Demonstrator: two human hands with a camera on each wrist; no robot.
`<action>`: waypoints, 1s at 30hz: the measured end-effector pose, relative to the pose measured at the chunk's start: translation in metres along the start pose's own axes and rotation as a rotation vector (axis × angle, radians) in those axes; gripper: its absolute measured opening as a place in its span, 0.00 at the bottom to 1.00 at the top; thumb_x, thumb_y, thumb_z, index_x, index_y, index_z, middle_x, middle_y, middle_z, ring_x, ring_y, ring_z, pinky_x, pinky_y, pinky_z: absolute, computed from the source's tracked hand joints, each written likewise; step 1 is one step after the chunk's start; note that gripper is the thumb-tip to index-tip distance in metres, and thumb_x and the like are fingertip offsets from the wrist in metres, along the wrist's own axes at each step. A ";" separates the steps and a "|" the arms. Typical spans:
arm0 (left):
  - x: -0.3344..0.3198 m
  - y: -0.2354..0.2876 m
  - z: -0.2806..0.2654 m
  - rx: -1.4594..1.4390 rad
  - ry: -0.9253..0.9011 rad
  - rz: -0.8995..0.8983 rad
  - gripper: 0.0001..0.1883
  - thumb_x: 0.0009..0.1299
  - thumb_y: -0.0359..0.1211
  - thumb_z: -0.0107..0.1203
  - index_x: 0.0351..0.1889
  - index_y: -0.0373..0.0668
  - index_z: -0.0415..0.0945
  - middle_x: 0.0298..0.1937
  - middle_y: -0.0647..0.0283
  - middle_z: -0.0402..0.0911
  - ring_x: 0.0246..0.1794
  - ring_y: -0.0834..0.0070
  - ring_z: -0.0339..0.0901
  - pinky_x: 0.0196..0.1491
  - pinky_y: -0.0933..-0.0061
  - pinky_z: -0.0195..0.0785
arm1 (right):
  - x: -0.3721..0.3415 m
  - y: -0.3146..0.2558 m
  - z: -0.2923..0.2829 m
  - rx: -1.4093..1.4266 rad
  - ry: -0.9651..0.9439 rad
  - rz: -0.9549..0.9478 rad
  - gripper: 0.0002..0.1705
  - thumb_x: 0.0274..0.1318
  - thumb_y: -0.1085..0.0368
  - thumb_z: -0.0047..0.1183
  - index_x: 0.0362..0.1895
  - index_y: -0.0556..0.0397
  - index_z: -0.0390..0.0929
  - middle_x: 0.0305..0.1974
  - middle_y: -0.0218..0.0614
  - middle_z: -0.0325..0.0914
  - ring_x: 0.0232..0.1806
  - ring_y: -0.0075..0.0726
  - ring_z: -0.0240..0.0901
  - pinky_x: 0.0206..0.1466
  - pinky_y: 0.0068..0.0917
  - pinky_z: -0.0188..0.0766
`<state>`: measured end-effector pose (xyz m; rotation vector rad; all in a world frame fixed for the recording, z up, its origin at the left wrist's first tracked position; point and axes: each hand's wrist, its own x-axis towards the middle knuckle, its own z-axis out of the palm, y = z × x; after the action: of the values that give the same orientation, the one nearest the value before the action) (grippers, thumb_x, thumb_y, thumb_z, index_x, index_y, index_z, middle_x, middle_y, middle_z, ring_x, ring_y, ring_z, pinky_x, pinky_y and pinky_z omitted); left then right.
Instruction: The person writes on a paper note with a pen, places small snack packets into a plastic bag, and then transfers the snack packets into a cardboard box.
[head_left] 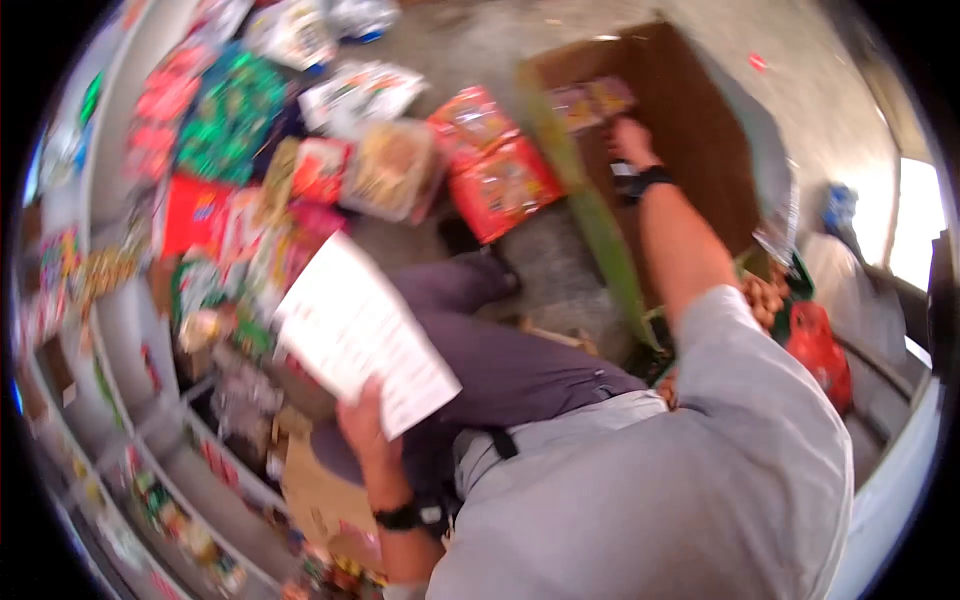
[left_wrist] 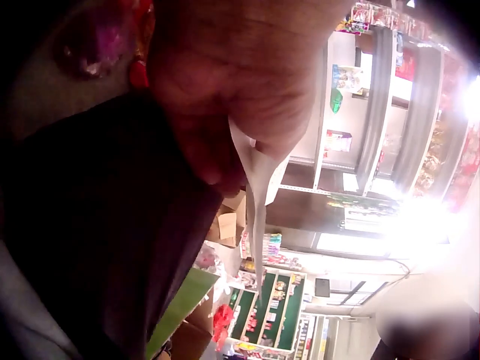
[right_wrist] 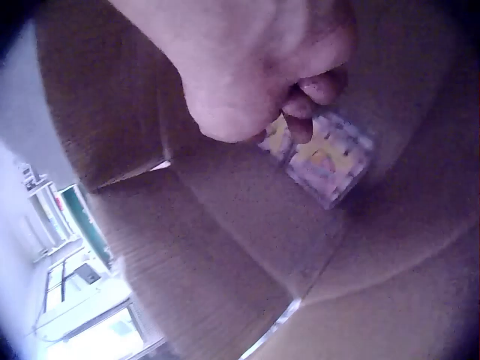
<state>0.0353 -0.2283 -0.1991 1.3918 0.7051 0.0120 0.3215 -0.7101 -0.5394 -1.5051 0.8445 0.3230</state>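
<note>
Shelves (head_left: 130, 325) on left, goods in compartments. Brown cardboard box (head_left: 700, 130) at far right, inside wall facing up toward the head camera; green flap (head_left: 600, 225) along its left edge. Floor (head_left: 585, 300) between the box and a pile of packaged goods.

In the pile: green-wrapped bag (head_left: 232, 120) far left; red packs (head_left: 495, 170) just left of the box; clear tub (head_left: 392, 170) left of those.

White sheet (head_left: 365, 335), near centre, lines of writing faint; blurred, unreadable here. Left hand (head_left: 368, 425) pinches its near edge between thumb and fingers. Right hand (head_left: 630, 142) inside the box, fingers curled at the packets; cannot tell whether it grips 1 or only touches.

Smallest: 2 pink-and-yellow packets (head_left: 608, 95), side by side in the box's far left part.

Handling, my judgement: take a packet by its edge, not across the middle, to spare the wrapper. Keep them flat, edges flush with the wall. Bring the wrist well clear of the green flap. Hold the sheet outside the box, writing up, pinched lightly to avoid creasing.
</note>
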 end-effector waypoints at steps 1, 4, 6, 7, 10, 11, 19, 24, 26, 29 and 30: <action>-0.001 -0.003 -0.003 -0.024 0.022 0.023 0.24 0.70 0.26 0.59 0.63 0.27 0.69 0.56 0.53 0.80 0.52 0.69 0.80 0.55 0.68 0.74 | -0.001 -0.014 0.000 0.148 0.040 0.023 0.20 0.68 0.48 0.42 0.41 0.51 0.77 0.29 0.35 0.77 0.21 0.30 0.68 0.23 0.32 0.68; -0.002 -0.012 -0.012 -0.075 0.006 0.085 0.21 0.70 0.25 0.61 0.60 0.27 0.72 0.55 0.57 0.81 0.50 0.73 0.80 0.55 0.72 0.72 | -0.092 -0.087 0.012 0.407 0.125 -0.155 0.18 0.66 0.53 0.54 0.38 0.57 0.78 0.27 0.34 0.73 0.17 0.24 0.57 0.17 0.27 0.53; -0.006 -0.017 -0.020 -0.131 -0.010 0.118 0.20 0.71 0.26 0.61 0.59 0.28 0.73 0.54 0.58 0.81 0.49 0.74 0.79 0.54 0.73 0.72 | -0.169 -0.126 0.018 0.511 0.080 -0.231 0.13 0.67 0.57 0.55 0.35 0.54 0.77 0.31 0.36 0.75 0.18 0.22 0.56 0.19 0.24 0.52; -0.007 -0.020 -0.024 -0.160 -0.026 0.130 0.20 0.71 0.26 0.61 0.59 0.28 0.73 0.54 0.58 0.82 0.49 0.75 0.79 0.54 0.73 0.72 | -0.196 -0.134 0.018 0.560 -0.056 -0.284 0.14 0.67 0.56 0.53 0.32 0.52 0.74 0.31 0.37 0.76 0.19 0.23 0.57 0.21 0.24 0.54; -0.011 -0.031 -0.032 -0.157 -0.027 0.182 0.19 0.72 0.28 0.60 0.58 0.29 0.74 0.53 0.58 0.82 0.49 0.76 0.79 0.54 0.74 0.72 | -0.304 -0.156 0.038 0.634 -0.394 -0.348 0.18 0.69 0.56 0.48 0.26 0.50 0.70 0.31 0.39 0.76 0.23 0.28 0.61 0.27 0.27 0.60; -0.012 -0.034 -0.037 -0.167 -0.047 0.191 0.18 0.72 0.28 0.60 0.58 0.30 0.75 0.53 0.58 0.82 0.49 0.76 0.80 0.53 0.74 0.72 | -0.341 -0.157 0.055 0.649 -0.495 -0.358 0.19 0.69 0.55 0.46 0.25 0.50 0.68 0.31 0.40 0.76 0.24 0.30 0.62 0.29 0.29 0.62; -0.012 -0.058 -0.064 -0.217 -0.054 0.250 0.15 0.73 0.27 0.59 0.55 0.32 0.78 0.50 0.61 0.84 0.46 0.78 0.80 0.50 0.75 0.74 | -0.512 -0.103 0.161 0.031 -0.829 -0.439 0.35 0.75 0.39 0.32 0.35 0.57 0.77 0.24 0.39 0.77 0.24 0.32 0.78 0.31 0.23 0.74; -0.012 -0.068 -0.075 -0.281 -0.061 0.192 0.14 0.73 0.28 0.59 0.55 0.33 0.78 0.50 0.62 0.84 0.46 0.78 0.80 0.49 0.75 0.75 | -0.548 -0.049 0.201 -0.217 -0.895 -1.030 0.13 0.68 0.63 0.55 0.50 0.58 0.77 0.43 0.42 0.83 0.47 0.38 0.81 0.49 0.34 0.76; -0.009 -0.071 -0.076 -0.288 -0.062 0.194 0.14 0.73 0.29 0.59 0.55 0.33 0.78 0.50 0.61 0.84 0.46 0.78 0.81 0.49 0.75 0.75 | -0.546 -0.045 0.202 -0.386 -0.849 -1.368 0.13 0.61 0.71 0.57 0.50 0.57 0.77 0.43 0.45 0.81 0.45 0.51 0.80 0.49 0.38 0.75; -0.006 -0.075 -0.077 -0.288 -0.053 0.184 0.15 0.73 0.29 0.59 0.55 0.33 0.78 0.50 0.60 0.85 0.46 0.76 0.81 0.49 0.74 0.75 | -0.535 -0.039 0.197 -0.501 -0.838 -1.449 0.16 0.57 0.77 0.56 0.50 0.59 0.78 0.44 0.49 0.81 0.45 0.53 0.79 0.50 0.37 0.75; -0.007 -0.073 -0.077 -0.300 -0.060 0.183 0.15 0.73 0.29 0.59 0.56 0.33 0.77 0.50 0.60 0.84 0.46 0.76 0.82 0.49 0.74 0.76 | -0.532 -0.038 0.197 -0.535 -0.826 -1.484 0.16 0.56 0.79 0.55 0.50 0.60 0.78 0.44 0.49 0.81 0.46 0.51 0.80 0.50 0.35 0.75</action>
<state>-0.0337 -0.1779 -0.2620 1.1587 0.5009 0.2109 0.0381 -0.3637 -0.1882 -1.8425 -1.1206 -0.0008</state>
